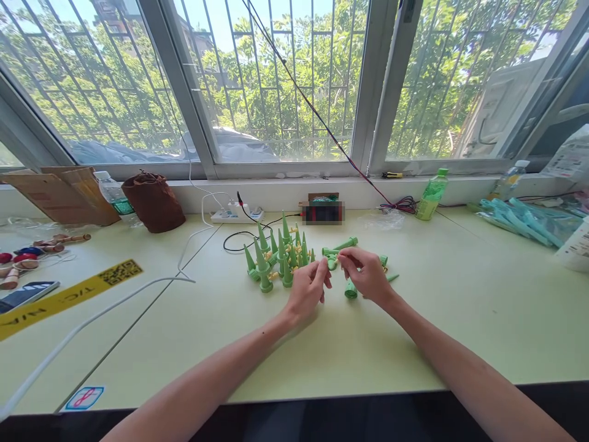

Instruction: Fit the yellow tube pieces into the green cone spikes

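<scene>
- Looks partly done, judging from the layout alone, with a crowded cluster of upright, slender green plastic cones [262, 271], small yellow plastic bits [271, 275] among them, on the smooth pale yellow-green table [469, 319], just beyond and left of the left grip [307, 285].
- Seems less far along around the right grip [370, 276], with loose parts near it: a long green plastic piece [346, 244] lying flat, a short hollow green plastic cylinder [351, 291] and a thin green plastic point [392, 277].
- Cannot count either group exactly, owing to overlap.
- Pinches a small rounded green plastic piece [332, 264] in the left grip, thumb toward index finger, other fingers curled beneath.
- Meets the right side of that piece with the right grip, thumb and index fingertip close together; cannot tell full closure, nor the presence of any tiny bit between them.
- Holds the piece between both grips, apparently just above the table, right of the cluster.
- Includes, farther back, a white plastic power strip [237, 213].
</scene>
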Tool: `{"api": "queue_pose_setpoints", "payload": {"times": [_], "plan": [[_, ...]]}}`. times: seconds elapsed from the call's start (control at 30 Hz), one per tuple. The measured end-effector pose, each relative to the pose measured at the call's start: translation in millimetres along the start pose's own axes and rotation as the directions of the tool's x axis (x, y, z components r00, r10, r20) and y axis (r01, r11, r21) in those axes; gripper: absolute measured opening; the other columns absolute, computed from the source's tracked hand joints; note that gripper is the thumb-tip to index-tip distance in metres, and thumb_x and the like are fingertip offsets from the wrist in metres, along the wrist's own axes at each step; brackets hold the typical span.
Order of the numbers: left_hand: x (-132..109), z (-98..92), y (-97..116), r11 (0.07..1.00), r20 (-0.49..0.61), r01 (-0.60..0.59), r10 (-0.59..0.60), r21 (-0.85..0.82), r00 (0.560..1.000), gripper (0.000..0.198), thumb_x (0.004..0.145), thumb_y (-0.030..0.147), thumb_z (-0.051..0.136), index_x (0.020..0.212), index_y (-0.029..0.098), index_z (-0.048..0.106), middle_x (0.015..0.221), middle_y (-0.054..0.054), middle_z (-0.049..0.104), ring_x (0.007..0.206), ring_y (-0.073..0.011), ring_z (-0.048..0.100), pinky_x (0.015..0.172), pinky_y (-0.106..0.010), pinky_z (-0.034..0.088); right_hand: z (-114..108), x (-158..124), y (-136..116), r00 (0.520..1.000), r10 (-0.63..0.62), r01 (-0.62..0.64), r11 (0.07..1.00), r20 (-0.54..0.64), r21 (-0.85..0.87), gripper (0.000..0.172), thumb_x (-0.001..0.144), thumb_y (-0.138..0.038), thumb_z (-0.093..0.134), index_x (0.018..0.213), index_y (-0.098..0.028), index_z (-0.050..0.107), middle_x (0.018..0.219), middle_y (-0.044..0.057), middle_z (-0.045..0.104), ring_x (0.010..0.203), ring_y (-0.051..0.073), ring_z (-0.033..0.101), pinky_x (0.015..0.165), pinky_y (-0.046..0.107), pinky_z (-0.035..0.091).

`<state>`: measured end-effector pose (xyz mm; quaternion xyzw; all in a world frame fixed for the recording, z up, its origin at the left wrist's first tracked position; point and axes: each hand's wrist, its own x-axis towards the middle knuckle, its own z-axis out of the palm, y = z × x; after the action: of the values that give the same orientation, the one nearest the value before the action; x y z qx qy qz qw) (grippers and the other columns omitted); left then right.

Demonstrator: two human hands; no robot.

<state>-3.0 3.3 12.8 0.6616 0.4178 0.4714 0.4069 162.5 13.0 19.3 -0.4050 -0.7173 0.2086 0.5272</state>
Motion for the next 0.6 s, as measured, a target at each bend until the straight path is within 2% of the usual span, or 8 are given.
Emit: {"api": "queue_pose_setpoints", "payload": {"times": [0.23, 0.37, 0.47, 0.6], "plan": [[-0.9, 0.8, -0.7, 0.987, 0.102, 0.102, -0.089, -0.123, 0.991, 0.058, 0.091, 0.061, 0.044, 0.069, 0.011, 0.064, 0.057, -0.004, 0.063, 0.033, -0.0074, 0.048, 0.032, -0.019, 0.030, -0.3, -0.9, -2.2, 1.000, -0.016, 0.016, 1.000, 0.002, 0.008, 0.021, 0.094, -0.034, 0.052, 0.082, -0.019, 0.062, 0.062, -0.002, 0.055, 0.050, 0.011, 0.051, 0.053, 0.025, 0.041], [-1.8, -0.4, 3.1, 0.969, 0.177, 0.141, -0.106, -0.202, 0.978, 0.058, 0.090, 0.064, 0.043, 0.073, 0.011, 0.062, 0.061, -0.006, 0.066, 0.035, -0.0082, 0.049, 0.033, -0.020, 0.032, 0.7, -1.5, 1.0, 1.000, -0.005, 0.005, 1.000, 0.004, 0.026, 0.021, 0.093, -0.035, 0.053, 0.083, -0.019, 0.062, 0.061, -0.002, 0.054, 0.049, 0.011, 0.052, 0.052, 0.025, 0.041], [-3.0, -0.7, 4.4, 0.975, 0.190, 0.123, -0.088, -0.183, 0.978, 0.056, 0.091, 0.062, 0.043, 0.072, 0.012, 0.060, 0.057, -0.004, 0.063, 0.035, -0.0081, 0.048, 0.035, -0.019, 0.033, 1.5, -1.6, 3.0, 1.000, 0.019, -0.019, 0.999, 0.015, 0.041, 0.024, 0.093, -0.037, 0.053, 0.082, -0.019, 0.062, 0.057, -0.003, 0.053, 0.047, 0.011, 0.051, 0.050, 0.024, 0.040], [-4.8, -0.8, 3.6, 0.997, 0.160, 0.063, -0.054, -0.052, 0.986, 0.048, 0.091, 0.056, 0.047, 0.072, 0.014, 0.059, 0.046, 0.002, 0.054, 0.034, -0.0084, 0.045, 0.037, -0.020, 0.033, 1.5, -1.3, 3.0, 0.998, 0.056, -0.057, 0.998, 0.024, 0.038, 0.029, 0.093, -0.041, 0.053, 0.078, -0.018, 0.062, 0.052, -0.003, 0.050, 0.045, 0.012, 0.048, 0.048, 0.025, 0.039]]}}
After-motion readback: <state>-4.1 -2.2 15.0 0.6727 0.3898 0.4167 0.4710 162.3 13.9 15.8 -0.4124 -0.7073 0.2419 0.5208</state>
